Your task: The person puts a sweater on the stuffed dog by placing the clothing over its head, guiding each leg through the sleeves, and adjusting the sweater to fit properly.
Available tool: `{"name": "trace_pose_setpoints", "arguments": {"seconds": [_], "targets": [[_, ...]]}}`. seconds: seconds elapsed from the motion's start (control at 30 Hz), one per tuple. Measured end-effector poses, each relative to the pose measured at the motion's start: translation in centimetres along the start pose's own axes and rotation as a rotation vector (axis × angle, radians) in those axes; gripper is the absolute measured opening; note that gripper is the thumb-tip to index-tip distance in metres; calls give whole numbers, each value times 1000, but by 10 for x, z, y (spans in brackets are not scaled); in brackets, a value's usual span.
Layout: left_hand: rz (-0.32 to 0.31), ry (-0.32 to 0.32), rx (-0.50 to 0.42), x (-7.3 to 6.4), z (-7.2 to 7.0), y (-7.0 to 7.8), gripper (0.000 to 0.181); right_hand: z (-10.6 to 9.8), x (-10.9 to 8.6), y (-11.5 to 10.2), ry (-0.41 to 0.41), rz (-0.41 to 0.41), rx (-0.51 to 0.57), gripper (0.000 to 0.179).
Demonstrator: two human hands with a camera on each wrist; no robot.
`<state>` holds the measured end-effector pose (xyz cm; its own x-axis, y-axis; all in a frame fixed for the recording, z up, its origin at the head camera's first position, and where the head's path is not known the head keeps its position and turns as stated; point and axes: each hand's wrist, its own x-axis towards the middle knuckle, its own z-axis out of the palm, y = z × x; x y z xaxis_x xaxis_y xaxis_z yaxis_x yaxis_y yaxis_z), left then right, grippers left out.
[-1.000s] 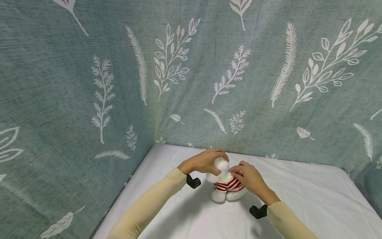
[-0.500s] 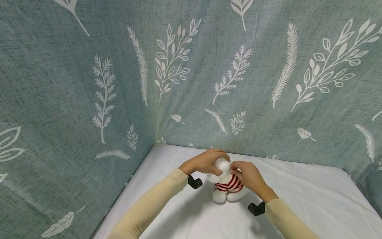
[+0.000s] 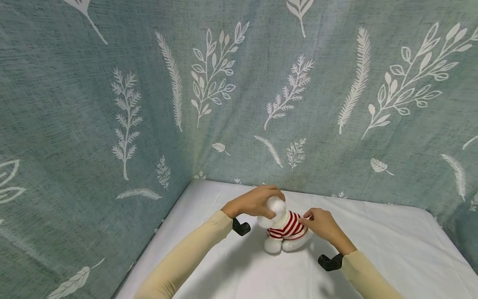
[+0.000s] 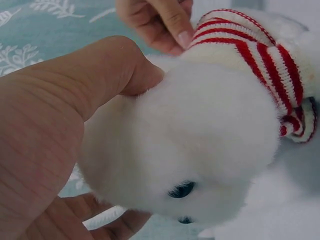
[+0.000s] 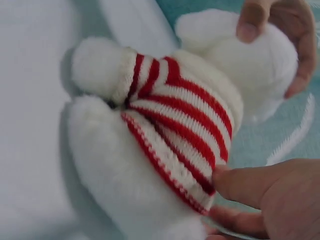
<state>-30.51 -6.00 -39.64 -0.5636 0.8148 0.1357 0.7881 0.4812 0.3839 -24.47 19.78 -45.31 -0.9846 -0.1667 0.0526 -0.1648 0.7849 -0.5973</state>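
Observation:
A white plush toy [image 3: 275, 246] with a fluffy coat sits on the white cloth, wearing a red-and-white striped knitted sweater [image 3: 290, 227]. My left hand [image 3: 257, 201] grips the toy's head [image 4: 215, 110], thumb on one side and fingers round the other. Two dark eyes show low on that head in the left wrist view. At the toy's back, my right hand [image 3: 325, 226] pinches the sweater's lower edge, thumb on the knit and the other fingers partly hidden behind it. The sweater's red-trimmed hem [image 5: 165, 170] crosses the toy's body above the white leg [image 5: 107, 160].
White cloth [image 3: 373, 241] covers the table under the toy. Blue-green curtains [image 3: 231, 104] with white leaf prints stand at the back and along the left. A black wrist device [image 3: 241, 227] sits on the left wrist, and another black device [image 3: 330, 262] on the right.
My right hand has moved from near the toy's neck down its back to the sweater's lower edge, showing more stripes. My left hand stays on the head.

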Motion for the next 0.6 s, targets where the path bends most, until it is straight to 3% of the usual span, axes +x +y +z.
{"name": "trace_pose_setpoints", "arguments": {"seconds": [0.13,0.43,0.6], "targets": [[-13,-3,1,0,0,1,44,-2,-2,7,-50,52,56,23],[-20,-7,-7,-1,1,1,45,2,4,17,-82,212,225,27],[-18,5,14,1,2,1,45,6,8,22,-36,195,200,18]]}}
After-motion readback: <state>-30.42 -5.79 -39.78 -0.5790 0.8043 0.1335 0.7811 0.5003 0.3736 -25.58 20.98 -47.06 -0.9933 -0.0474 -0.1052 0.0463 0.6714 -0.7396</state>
